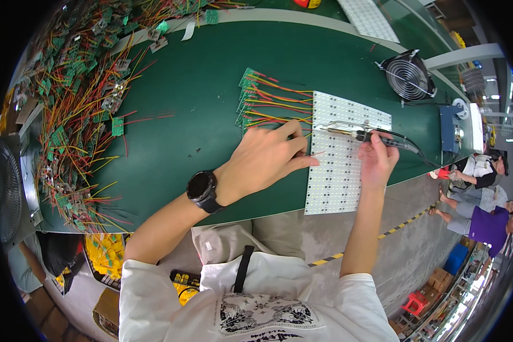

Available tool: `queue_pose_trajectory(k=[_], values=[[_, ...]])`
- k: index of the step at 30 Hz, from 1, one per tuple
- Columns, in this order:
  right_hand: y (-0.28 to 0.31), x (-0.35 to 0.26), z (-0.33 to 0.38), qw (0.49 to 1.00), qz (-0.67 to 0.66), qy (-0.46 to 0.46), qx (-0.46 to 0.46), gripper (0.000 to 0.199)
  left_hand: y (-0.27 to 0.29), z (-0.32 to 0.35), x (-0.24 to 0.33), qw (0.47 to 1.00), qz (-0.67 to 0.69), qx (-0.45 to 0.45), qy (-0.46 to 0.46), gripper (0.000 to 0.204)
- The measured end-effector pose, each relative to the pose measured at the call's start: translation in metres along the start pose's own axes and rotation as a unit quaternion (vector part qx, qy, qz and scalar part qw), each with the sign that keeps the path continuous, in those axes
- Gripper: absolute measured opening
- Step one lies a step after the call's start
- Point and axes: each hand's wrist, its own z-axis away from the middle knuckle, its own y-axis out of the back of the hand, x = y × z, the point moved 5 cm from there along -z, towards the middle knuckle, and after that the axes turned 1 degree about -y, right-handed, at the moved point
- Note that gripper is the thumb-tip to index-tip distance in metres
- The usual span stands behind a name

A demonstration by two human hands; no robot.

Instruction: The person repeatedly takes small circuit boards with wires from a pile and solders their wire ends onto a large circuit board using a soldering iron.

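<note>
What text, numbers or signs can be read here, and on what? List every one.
White shirt: dark lettering under the print, partly cut off, too stylised to read surely.
Watch: dark face, nothing readable.
White panel: any markings too small to read.
Green circuit boards: likewise too small.

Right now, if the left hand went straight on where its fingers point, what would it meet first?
The left hand would probably meet the white board; its thumb overlaps the edge here, but depth is unclear.

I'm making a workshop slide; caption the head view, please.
Right hand holds a soldering iron over a white dotted panel; left hand at its edge, near wired green circuit boards.
</note>
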Motion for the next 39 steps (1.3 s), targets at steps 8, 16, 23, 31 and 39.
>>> queue_pose_trajectory(k=[8, 16, 23, 31, 39], values=[[-0.003, -0.002, 0.001, 1.0, -0.009, -0.005, -0.016, 0.014, 0.0, 0.005, 0.003, 0.999, -0.026, 0.023, -0.005, 0.019], [-0.004, -0.002, 0.001, 1.0, 0.0, -0.006, -0.01, 0.015, -0.003, 0.001, 0.003, 0.979, -0.082, 0.128, -0.132, 0.014], [-0.008, 0.0, -0.008, 0.996, 0.014, -0.07, -0.06, 0.016, -0.007, 0.005, 0.001, 0.972, -0.152, 0.145, -0.107, 0.015], [0.004, 0.002, 0.0, 0.998, 0.03, -0.005, -0.059, 0.014, -0.007, 0.007, -0.001, 0.975, -0.151, 0.137, -0.093, 0.016], [0.0, 0.001, 0.001, 0.996, 0.032, -0.002, -0.082, 0.016, -0.007, 0.006, -0.002, 0.975, -0.162, 0.126, -0.083, 0.017]])
